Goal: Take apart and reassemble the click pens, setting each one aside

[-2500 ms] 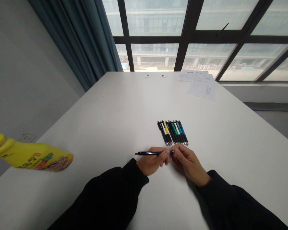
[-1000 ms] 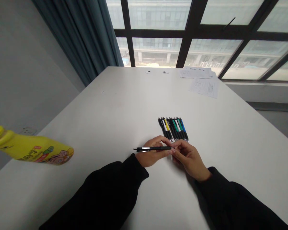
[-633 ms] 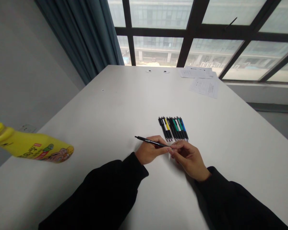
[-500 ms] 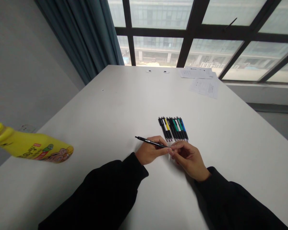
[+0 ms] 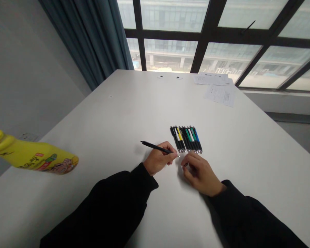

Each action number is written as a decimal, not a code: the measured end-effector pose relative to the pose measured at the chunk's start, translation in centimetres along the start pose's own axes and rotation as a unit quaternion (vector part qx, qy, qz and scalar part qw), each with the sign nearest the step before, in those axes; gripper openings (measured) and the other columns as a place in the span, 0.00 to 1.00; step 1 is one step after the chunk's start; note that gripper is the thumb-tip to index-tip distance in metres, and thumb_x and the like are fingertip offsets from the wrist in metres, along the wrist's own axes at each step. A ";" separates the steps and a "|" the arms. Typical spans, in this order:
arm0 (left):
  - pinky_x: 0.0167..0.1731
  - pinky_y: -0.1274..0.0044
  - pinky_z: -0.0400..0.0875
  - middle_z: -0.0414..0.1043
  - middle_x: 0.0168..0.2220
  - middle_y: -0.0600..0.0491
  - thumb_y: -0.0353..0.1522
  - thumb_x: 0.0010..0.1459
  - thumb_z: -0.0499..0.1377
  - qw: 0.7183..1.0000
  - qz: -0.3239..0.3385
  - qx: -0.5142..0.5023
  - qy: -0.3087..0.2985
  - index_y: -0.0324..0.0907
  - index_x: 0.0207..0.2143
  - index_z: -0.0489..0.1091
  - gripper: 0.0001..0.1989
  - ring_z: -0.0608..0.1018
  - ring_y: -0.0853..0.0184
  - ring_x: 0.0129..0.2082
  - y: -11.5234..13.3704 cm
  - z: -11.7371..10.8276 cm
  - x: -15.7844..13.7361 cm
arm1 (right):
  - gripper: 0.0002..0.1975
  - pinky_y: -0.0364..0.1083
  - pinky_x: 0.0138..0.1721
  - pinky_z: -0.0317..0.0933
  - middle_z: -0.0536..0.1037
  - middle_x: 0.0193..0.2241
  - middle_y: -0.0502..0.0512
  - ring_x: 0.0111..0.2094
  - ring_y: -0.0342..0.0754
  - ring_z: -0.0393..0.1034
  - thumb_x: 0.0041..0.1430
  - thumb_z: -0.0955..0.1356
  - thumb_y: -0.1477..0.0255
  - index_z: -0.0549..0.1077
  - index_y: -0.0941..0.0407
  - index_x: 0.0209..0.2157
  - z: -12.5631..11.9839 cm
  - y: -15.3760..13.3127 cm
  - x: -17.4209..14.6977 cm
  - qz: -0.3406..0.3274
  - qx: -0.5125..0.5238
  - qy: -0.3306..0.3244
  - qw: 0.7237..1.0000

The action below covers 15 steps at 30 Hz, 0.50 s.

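Pen [image 5: 152, 145]: black, pinched in left hand [image 5: 160, 159], tip pointing rightward | right hand [image 5: 202, 175]: curled near tip, can't tell if gripping | pen row [image 5: 190, 138]: on table [image 5: 134, 113], just beyond hands

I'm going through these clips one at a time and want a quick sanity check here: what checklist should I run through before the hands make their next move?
1. Black pen gripped by the left hand: ok.
2. Right hand off that pen: ok, a narrow gap shows.
3. Whether the right hand holds something small: cannot tell, its curled grip hides it.
4. Other pens lying side by side on the table: ok.
5. Yellow bottle clear of both hands: ok.
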<state>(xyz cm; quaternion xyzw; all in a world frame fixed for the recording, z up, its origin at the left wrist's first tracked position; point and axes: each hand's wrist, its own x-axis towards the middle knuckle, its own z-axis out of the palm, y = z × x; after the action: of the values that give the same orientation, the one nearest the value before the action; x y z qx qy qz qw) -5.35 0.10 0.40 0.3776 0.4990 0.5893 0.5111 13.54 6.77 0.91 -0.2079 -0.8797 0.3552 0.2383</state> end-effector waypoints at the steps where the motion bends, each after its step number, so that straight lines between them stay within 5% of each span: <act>1: 0.20 0.82 0.60 0.68 0.20 0.59 0.33 0.50 0.66 1.000 0.000 -0.003 0.001 0.39 0.28 0.66 0.11 0.67 0.76 0.18 0.0 0.0 0.0 | 0.06 0.47 0.35 0.63 0.71 0.33 0.54 0.32 0.47 0.67 0.55 0.67 0.79 0.72 0.56 0.34 0.0 -0.1 0.0 -0.009 -0.031 -0.015 0.999; 15: 0.20 0.81 0.61 0.72 0.20 0.55 0.35 0.51 0.65 1.000 -0.021 0.015 -0.011 0.39 0.29 0.66 0.11 0.70 0.74 0.18 0.5 0.3 -0.1 | 0.08 0.50 0.40 0.66 0.75 0.37 0.58 0.36 0.51 0.72 0.61 0.66 0.76 0.77 0.57 0.40 0.4 0.5 0.2 0.046 -0.067 0.004 0.997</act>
<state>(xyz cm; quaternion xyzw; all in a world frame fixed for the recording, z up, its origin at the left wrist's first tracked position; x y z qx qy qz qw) -5.14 0.06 1.00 0.3814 0.5100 0.5667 0.5227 13.27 7.00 0.29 -0.2651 -0.8899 0.3053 0.2112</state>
